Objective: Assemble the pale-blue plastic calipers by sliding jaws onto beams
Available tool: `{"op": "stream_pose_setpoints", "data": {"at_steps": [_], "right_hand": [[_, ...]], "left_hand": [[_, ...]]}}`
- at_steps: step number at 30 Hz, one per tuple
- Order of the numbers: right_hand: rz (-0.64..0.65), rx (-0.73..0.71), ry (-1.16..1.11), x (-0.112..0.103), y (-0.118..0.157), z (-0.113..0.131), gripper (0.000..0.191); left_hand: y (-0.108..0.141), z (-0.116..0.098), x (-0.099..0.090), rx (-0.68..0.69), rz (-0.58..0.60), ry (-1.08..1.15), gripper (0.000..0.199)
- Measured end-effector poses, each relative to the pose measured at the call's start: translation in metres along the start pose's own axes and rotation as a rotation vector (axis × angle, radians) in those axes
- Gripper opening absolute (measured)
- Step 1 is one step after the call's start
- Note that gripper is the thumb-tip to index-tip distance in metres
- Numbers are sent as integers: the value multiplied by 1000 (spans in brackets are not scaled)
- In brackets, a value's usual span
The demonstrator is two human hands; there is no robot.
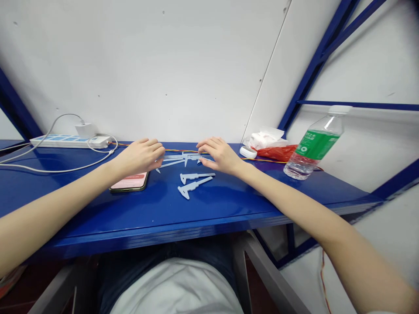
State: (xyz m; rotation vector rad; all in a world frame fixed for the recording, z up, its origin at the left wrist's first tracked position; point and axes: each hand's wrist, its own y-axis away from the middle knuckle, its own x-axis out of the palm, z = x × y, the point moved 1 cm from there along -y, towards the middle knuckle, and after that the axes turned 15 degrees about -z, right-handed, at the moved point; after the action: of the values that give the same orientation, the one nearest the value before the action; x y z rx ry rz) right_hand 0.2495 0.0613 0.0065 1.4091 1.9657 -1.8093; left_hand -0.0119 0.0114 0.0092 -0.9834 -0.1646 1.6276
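The farthest caliper (192, 157) lies left to right.

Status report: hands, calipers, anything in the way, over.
Left hand at far calipers' left end, right hand at their right end; grips unclear. Two nearer calipers lie untouched. Phone close by left hand, partly hidden.

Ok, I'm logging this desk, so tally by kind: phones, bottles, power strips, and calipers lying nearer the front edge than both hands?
Near calipers: 2
Phone: 1
Bottle: 1
Power strip: 1
Total: 5
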Motion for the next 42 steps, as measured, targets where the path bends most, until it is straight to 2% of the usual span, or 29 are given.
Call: {"op": "stream_pose_setpoints", "data": {"at_steps": [6, 12, 17, 24, 31, 33, 39, 42], "right_hand": [[-18, -57, 26, 2, -2, 13, 18], [26, -43, 91, 6, -1, 16, 26], [38, -86, 130, 7, -1, 23, 28], [38, -69, 161, 8, -1, 24, 26], [47, 53, 196, 9, 2, 8, 23], [40, 70, 190, 8, 1, 9, 23], [7, -16, 125, 6, -1, 24, 24], [-5, -43, 140, 6, -1, 26, 25]], "left_hand": [[-9, -15, -10, 63, -57, -25, 25], [-12, -25, -14, 52, -101, -64, 24], [-14, -34, -18, 69, -127, -40, 20], [-14, -37, -16, 51, -88, -18, 20], [-8, -20, -12, -65, -26, -57, 27], [-7, -18, -10, -54, 4, -41, 27], [-10, -34, -11, 58, -8, 60, 24], [-12, -39, -13, 47, -8, 31, 26]]}}
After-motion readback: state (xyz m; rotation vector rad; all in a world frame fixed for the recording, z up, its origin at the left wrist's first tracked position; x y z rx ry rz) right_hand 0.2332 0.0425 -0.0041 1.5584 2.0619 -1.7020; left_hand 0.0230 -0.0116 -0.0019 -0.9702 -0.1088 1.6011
